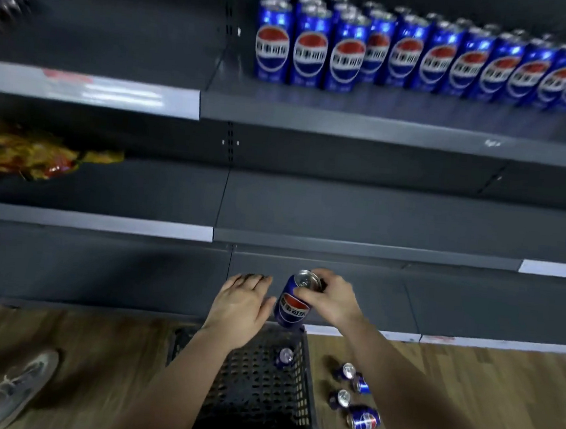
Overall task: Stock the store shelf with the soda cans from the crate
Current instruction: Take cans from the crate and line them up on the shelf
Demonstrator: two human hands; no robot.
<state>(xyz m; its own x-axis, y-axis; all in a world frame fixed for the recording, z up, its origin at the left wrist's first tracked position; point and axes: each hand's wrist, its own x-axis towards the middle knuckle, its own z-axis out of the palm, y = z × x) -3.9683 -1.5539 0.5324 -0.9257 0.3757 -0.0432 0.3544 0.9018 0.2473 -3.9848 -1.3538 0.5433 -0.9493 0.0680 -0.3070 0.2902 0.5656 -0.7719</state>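
My right hand (330,300) grips a blue soda can (292,309) by its top rim, holding it tilted above the far edge of the black plastic crate (258,397). My left hand (241,304) hovers open just left of the can, fingers straight, holding nothing. One more can (284,356) stands inside the crate near its far right corner. On the upper shelf (385,127) at the right stands a long row of several blue cans (425,59), a few rows deep.
Several loose cans (356,398) lie on the wooden floor right of the crate. Yellow snack bags (23,154) lie on the middle shelf's left end. A shoe (20,386) stands on the floor at the lower left. The middle and bottom shelves ahead hold nothing.
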